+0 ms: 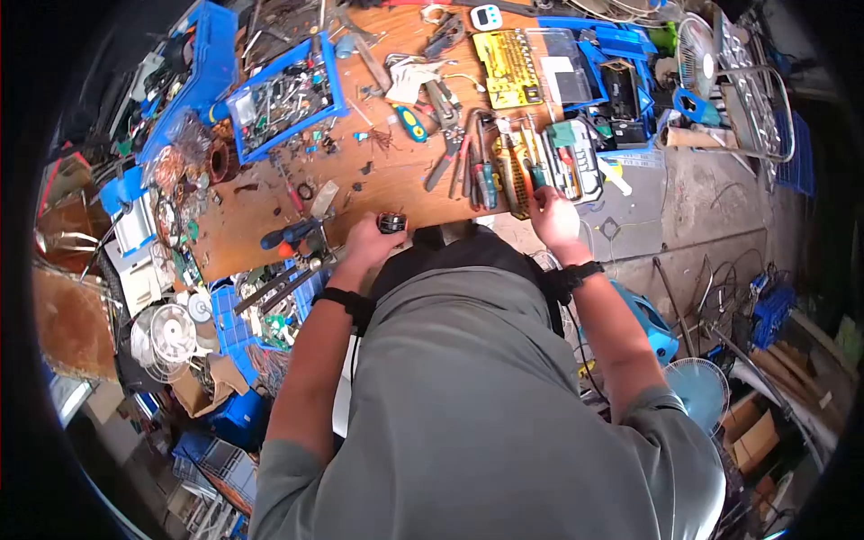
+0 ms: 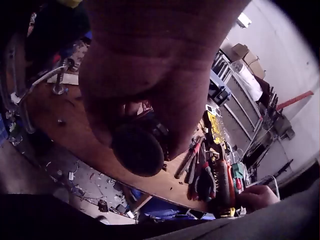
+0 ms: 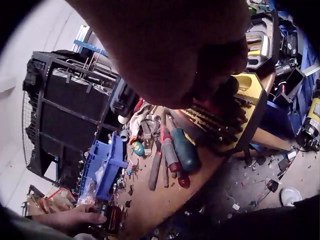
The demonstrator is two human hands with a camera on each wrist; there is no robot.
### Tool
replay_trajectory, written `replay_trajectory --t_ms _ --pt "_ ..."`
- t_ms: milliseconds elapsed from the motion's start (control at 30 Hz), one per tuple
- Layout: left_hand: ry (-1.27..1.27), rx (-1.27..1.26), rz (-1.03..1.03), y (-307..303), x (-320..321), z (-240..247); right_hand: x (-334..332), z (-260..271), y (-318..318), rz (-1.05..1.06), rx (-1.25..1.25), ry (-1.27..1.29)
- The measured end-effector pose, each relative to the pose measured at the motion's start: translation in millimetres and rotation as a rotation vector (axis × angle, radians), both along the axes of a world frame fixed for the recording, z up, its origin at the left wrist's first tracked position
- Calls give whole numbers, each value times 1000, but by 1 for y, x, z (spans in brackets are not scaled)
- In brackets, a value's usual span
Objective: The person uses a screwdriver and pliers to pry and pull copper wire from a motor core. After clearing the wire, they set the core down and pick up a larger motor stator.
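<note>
Grey shirt [image 1: 486, 387] fills the nearest space, before a wooden workbench [image 1: 391, 180]. Near its edge sits a yellow case [image 3: 256, 92] with rows of bits, pliers [image 3: 186, 150] beside it. Over the case, the right hand [image 1: 558, 220] has bent fingers; whether they pinch anything is hidden. The left hand [image 1: 364, 245], thumb and fingers curled, grips a dark round part [image 1: 391, 222] at the bench's edge.

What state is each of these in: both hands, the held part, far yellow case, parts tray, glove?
Left hand: fingers curled round the held part
Right hand: at the tools, grip unclear
Held part: in the left hand
Far yellow case: open
Parts tray: uncovered, well filled
Glove: crumpled
</note>
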State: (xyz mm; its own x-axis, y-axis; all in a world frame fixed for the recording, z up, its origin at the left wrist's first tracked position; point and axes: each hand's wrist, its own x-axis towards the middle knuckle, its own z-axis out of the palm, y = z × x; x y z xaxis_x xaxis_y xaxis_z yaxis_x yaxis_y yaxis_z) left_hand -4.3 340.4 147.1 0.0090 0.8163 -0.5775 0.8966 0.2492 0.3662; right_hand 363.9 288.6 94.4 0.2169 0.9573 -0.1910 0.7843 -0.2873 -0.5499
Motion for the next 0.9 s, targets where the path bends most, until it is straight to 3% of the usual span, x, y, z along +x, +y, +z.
replay_trajectory --t_ms 200,567,733,767,833,900 --pt "45 -20 -39 3 -2 -8 4 4 11 -121 -3 -181" --pt "59 -66 -98 3 -2 -13 3 0 29 -80 -257 -165" --pt "30 -39 -67 6 6 4 5 5 24 -102 -234 -199" --pt "43 -43 -59 6 7 6 8 8 21 -147 -206 -107" --pt "-114 18 21 8 10 9 14 14 13 -192 100 61" --pt "-174 12 57 12 15 11 15 31 8 -202 157 354"
